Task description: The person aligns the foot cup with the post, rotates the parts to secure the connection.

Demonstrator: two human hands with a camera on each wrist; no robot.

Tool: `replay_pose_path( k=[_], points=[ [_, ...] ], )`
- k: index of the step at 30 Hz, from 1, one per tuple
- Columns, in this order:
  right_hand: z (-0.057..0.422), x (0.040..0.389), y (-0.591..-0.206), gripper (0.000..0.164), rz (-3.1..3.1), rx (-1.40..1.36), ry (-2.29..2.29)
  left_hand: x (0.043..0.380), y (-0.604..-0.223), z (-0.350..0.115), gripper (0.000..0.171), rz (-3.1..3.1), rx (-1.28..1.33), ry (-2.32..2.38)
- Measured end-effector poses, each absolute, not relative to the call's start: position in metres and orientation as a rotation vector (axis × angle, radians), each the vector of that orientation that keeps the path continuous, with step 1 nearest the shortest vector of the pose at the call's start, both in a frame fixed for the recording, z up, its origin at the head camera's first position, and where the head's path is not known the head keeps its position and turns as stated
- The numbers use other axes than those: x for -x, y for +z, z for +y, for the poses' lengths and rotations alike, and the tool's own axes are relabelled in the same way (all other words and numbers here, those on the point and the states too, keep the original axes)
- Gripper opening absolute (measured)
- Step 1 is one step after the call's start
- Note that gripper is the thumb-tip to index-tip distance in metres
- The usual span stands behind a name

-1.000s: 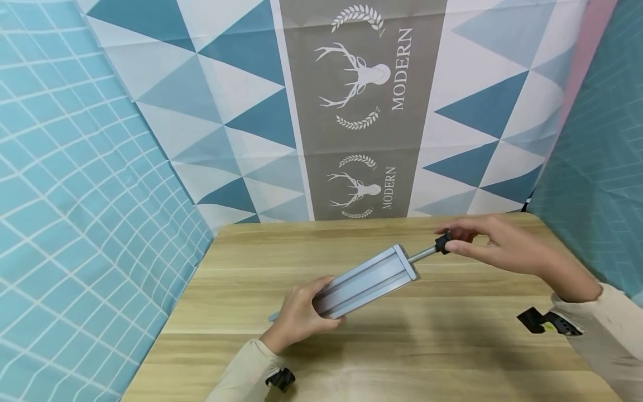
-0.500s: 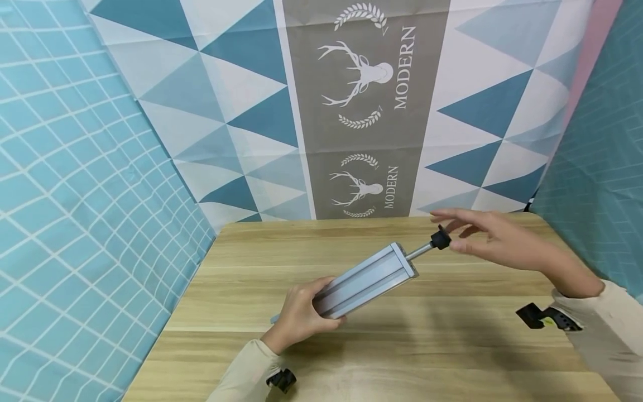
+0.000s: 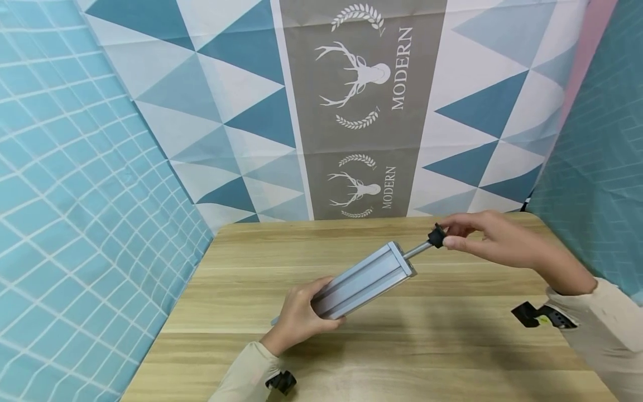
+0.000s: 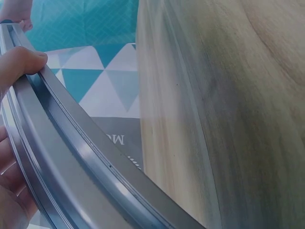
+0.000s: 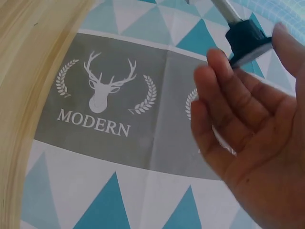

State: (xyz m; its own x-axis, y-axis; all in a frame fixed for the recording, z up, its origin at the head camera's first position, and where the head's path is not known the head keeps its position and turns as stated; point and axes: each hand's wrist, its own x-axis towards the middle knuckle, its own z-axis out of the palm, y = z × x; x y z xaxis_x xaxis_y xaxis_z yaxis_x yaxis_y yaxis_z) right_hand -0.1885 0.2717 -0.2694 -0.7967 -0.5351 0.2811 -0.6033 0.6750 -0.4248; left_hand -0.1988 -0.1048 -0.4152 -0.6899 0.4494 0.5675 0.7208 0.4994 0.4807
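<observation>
The left hand [image 3: 301, 312] is holding a long silver metal box [image 3: 364, 282] near the middle of the frame, a bit low. Its thumb is pressing one side and its fingers are wrapping round the other. The box is leaning, with one end pointing to the lower left and the other going up to the right. A small bit of the low end is peeking out past the hand. I cannot tell if that end is touching the table [image 3: 452, 352].

A thin metal stick [image 3: 418, 249] is poking out of the upper end of the box. A black knob [image 3: 437, 236] is sitting on the tip of the stick, right of the middle. The right hand [image 3: 494, 240] is pinching the knob between its thumb and fingertips. In the right wrist view, the other fingers are curving loosely below the knob.

Light sleeves [image 3: 603, 335] are covering both arms, and a black strap [image 3: 281, 382] is showing by the left wrist. The wooden table is filling the bottom of the frame. Blue cloth with white lines [image 3: 75, 167] is hanging on the left, and cloth with triangles and deer heads [image 3: 241, 84] is hanging across the top
</observation>
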Motion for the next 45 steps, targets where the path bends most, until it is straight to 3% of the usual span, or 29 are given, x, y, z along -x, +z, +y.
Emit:
replay_pose_path(
  k=[5,13,15,18,21,29,41,45],
  points=[
    [0.264,0.189,-0.269,0.018,-2.797,-0.8,0.759,0.199,-0.415,-0.106,0.065,-2.369,0.974,-1.016],
    [0.262,0.187,-0.268,0.022,-2.787,-0.81,0.724,0.199,-0.415,-0.106,0.066,-2.381,0.974,-1.017],
    [0.264,0.185,-0.266,0.031,-2.791,-0.868,0.779,0.199,-0.415,-0.106,0.065,-2.387,0.966,-1.018],
    [0.269,0.184,-0.264,0.065,-2.742,-1.013,0.815,0.198,-0.414,-0.106,0.065,-2.395,0.962,-1.014],
    [0.272,0.186,-0.264,0.074,-2.646,-1.177,0.762,0.198,-0.413,-0.106,0.065,-2.399,0.962,-1.013],
    [0.275,0.19,-0.267,0.063,-2.559,-1.279,0.73,0.197,-0.413,-0.108,0.065,-2.392,0.976,-1.021],
    [0.269,0.189,-0.269,0.014,-2.784,-0.932,0.912,0.197,-0.414,-0.107,0.065,-2.375,0.972,-1.001],
    [0.267,0.189,-0.27,0.017,-2.79,-0.885,0.903,0.196,-0.413,-0.107,0.065,-2.398,0.956,-1.025]
  ],
)
